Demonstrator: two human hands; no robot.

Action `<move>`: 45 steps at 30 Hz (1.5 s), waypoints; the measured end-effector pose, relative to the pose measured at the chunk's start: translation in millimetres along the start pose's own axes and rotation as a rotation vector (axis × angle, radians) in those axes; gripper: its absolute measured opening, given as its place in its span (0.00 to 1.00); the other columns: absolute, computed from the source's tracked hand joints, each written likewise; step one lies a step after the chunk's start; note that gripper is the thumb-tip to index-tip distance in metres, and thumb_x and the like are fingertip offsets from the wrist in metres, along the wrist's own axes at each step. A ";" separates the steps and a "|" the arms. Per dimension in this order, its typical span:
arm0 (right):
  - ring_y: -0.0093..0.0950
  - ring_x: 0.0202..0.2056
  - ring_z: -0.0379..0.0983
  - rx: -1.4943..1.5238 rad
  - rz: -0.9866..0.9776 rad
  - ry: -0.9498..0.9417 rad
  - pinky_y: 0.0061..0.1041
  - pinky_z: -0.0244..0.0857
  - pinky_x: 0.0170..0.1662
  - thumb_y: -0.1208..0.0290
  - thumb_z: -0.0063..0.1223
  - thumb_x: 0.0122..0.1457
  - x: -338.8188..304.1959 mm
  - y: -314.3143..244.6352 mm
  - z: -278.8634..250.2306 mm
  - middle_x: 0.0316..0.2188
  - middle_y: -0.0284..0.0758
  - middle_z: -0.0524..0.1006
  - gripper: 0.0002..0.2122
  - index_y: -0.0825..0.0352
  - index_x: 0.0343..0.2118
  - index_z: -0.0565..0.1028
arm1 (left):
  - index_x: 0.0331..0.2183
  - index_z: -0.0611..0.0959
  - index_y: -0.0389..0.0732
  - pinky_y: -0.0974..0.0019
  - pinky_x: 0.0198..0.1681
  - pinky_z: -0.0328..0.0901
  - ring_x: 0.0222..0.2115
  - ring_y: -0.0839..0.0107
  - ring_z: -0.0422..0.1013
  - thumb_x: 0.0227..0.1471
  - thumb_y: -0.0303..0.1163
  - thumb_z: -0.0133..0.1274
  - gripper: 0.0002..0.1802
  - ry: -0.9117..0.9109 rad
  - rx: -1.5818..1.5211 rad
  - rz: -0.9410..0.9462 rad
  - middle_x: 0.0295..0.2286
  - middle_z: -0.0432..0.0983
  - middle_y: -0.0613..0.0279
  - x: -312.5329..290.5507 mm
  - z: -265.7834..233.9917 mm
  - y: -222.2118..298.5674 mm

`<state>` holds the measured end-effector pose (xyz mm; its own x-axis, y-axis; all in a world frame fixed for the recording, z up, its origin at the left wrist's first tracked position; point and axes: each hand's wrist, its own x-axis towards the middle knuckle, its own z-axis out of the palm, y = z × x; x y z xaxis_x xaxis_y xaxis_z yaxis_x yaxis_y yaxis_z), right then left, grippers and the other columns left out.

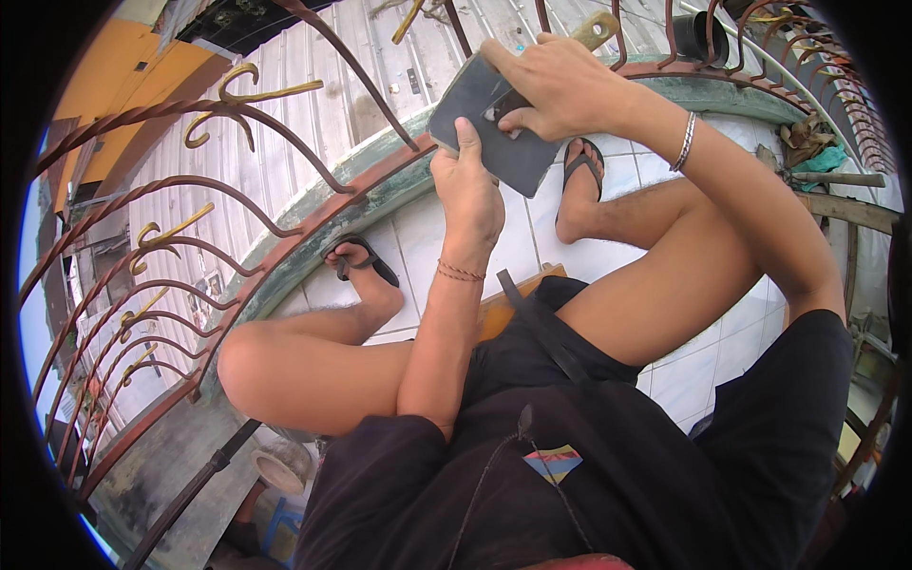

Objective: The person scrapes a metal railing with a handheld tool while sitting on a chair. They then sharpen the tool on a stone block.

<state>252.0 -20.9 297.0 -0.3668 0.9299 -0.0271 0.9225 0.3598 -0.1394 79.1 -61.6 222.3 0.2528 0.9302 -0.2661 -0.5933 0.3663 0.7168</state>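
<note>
My left hand (465,185) is closed on the near edge of a flat dark grey plate (527,171) with rounded corners, its thumb lying on top. The plate is tilted in front of me, above the tiled floor. In my right hand (560,85) is a scraper; its pale yellowish handle (596,31), with a hole at the end, sticks out beyond the fingers. Most of its blade is hidden by the hand, and what shows is dark and lies over the plate. A small whitish smear (493,113) sits on the plate near my right fingertips.
A curved metal railing (285,233) with twisted brown bars and gold scrolls runs along a green ledge (399,180) on the left and ahead. Corrugated roofing (275,123) lies beyond it. My sandaled feet rest on white tiles (513,237). Dry leaves and sticks (807,142) lie at the right.
</note>
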 end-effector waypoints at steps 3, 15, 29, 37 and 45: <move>0.48 0.31 0.75 0.012 -0.034 0.043 0.40 0.66 0.39 0.58 0.69 0.47 0.3 -1.9 7.6 0.21 0.46 0.76 0.31 0.69 0.47 0.63 | 0.48 0.74 0.32 0.65 0.45 0.71 0.41 0.71 0.74 0.68 0.41 0.44 0.20 0.029 -0.016 -0.010 0.43 0.76 0.57 -0.2 3.3 -0.2; 0.48 0.27 0.74 0.018 -0.033 0.028 0.40 0.65 0.37 0.58 0.69 0.47 2.4 0.8 7.3 0.20 0.45 0.75 0.32 0.70 0.47 0.63 | 0.47 0.75 0.32 0.65 0.45 0.71 0.39 0.73 0.74 0.68 0.39 0.45 0.19 0.025 -0.024 -0.001 0.42 0.76 0.58 2.2 -0.1 -2.1; 0.47 0.28 0.74 0.006 -0.015 0.024 0.40 0.64 0.36 0.58 0.69 0.47 2.2 10.5 6.1 0.20 0.44 0.75 0.32 0.70 0.49 0.63 | 0.47 0.75 0.31 0.66 0.44 0.71 0.39 0.72 0.74 0.68 0.40 0.45 0.20 0.031 -0.006 0.021 0.42 0.77 0.57 0.8 0.9 -2.5; 0.45 0.29 0.79 -0.068 0.006 -0.015 0.39 0.68 0.33 0.55 0.69 0.48 2.2 6.3 -1.8 0.25 0.44 0.79 0.34 0.70 0.51 0.64 | 0.53 0.70 0.32 0.59 0.52 0.71 0.47 0.64 0.74 0.68 0.38 0.45 0.20 0.034 0.026 0.011 0.48 0.74 0.52 1.2 -2.7 0.9; 0.45 0.29 0.76 -0.003 -0.062 0.078 0.41 0.66 0.35 0.58 0.69 0.48 0.0 0.1 9.3 0.21 0.44 0.76 0.32 0.69 0.50 0.63 | 0.50 0.74 0.30 0.62 0.48 0.71 0.43 0.69 0.74 0.68 0.40 0.45 0.21 0.023 0.001 0.010 0.44 0.76 0.54 0.9 -1.1 2.1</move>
<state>251.0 -21.5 287.7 -0.4125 0.9091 0.0583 0.8989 0.4166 -0.1357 77.2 -59.9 222.9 0.2290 0.9342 -0.2736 -0.5953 0.3568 0.7200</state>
